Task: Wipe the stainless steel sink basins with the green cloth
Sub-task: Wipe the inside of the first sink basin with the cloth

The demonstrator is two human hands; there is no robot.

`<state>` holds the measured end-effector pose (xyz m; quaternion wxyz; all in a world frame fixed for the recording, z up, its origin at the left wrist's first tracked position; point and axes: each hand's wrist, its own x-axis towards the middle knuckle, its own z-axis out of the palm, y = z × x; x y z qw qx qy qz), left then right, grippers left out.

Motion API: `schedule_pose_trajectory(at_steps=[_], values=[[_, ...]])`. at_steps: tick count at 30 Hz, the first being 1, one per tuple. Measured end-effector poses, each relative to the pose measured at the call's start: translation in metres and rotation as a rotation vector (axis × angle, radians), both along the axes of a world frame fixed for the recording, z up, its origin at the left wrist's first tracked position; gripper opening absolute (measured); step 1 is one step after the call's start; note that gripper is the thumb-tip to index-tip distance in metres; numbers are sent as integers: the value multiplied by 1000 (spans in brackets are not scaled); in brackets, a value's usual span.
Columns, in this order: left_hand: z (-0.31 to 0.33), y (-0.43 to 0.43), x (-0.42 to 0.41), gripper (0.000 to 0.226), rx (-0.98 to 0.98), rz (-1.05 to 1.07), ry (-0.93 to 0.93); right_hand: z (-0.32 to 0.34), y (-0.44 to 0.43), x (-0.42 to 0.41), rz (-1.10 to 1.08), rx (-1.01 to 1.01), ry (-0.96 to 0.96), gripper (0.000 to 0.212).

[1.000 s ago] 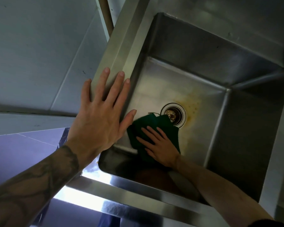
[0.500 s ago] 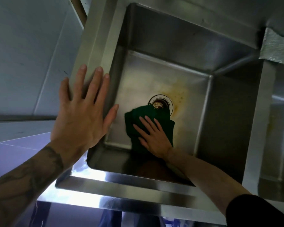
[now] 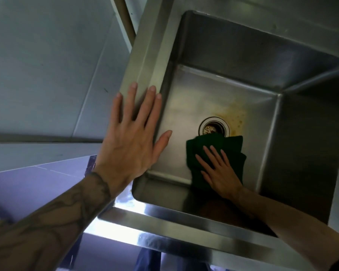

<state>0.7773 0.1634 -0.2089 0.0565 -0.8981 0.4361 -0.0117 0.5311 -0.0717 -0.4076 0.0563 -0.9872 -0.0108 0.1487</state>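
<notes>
My right hand point(image 3: 218, 171) presses flat on the green cloth point(image 3: 215, 159) at the bottom of the stainless steel sink basin point(image 3: 233, 59) — fingers spread and extended, palm down, not clenched around the fabric. The cloth lies bunched beneath my palm and fingers, spreading out past my fingertips on the far side and showing on both sides of the hand. Its far edge touches the round drain point(image 3: 213, 128) and covers the near part of the drain's rim. A yellowish stain point(image 3: 236, 119) marks the basin floor just beyond and to the right of the drain, uncovered by the cloth.

My left hand point(image 3: 133, 139) rests open on the basin's left rim point(image 3: 145, 55) — fingers splayed flat along the metal edge, thumb reaching over toward the inside wall, holding nothing. The tattooed left forearm point(image 3: 53, 218) runs down to the lower left corner. The sink's bright front edge point(image 3: 164, 227) catches the light below both arms, and pale wall panels point(image 3: 47, 65) fill the left side.
</notes>
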Motion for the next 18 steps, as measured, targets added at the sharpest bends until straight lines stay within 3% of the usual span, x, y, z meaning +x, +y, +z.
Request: schedule_pose_trajectory(at_steps=[8,18], values=[[2,0,0,76,40,-68,2,4,-22,-18,38,-30,12,62],[2,-1,1,73,41,-77,-17,6,-39,-33,-68,-20,40,59]])
